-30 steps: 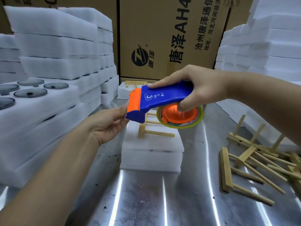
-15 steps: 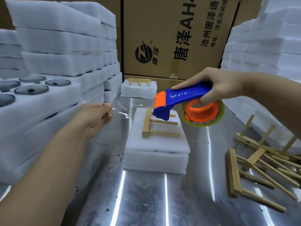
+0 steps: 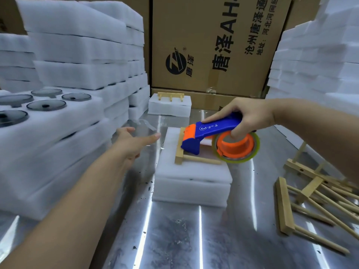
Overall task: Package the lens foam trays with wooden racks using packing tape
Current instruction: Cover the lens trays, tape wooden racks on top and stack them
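Note:
A stack of two white foam trays (image 3: 192, 191) sits mid-table with a wooden rack (image 3: 202, 159) lying flat on top. My right hand (image 3: 250, 115) grips a blue and orange tape dispenser (image 3: 213, 129), its nose resting on the rack's left bar and its tape roll (image 3: 236, 150) over the rack's pegs. My left hand (image 3: 132, 142) reaches toward the stack's left side with thumb and fingers stretched out. A clear strip of tape (image 3: 144, 124) curls at its fingertips; I cannot see a pinch.
Loose wooden racks (image 3: 310, 191) lie piled at the right. Tall foam stacks stand at left, the nearest showing dark lenses (image 3: 46, 104), and at right (image 3: 320, 65). A foam stack with a rack (image 3: 169, 107) sits in front of a cardboard box (image 3: 213, 45). The table (image 3: 174, 239) is shiny metal.
The dispenser came down and to the right, from beside my left hand onto the rack. My left hand drew the clear tape out to the left and now stretches toward the stack.

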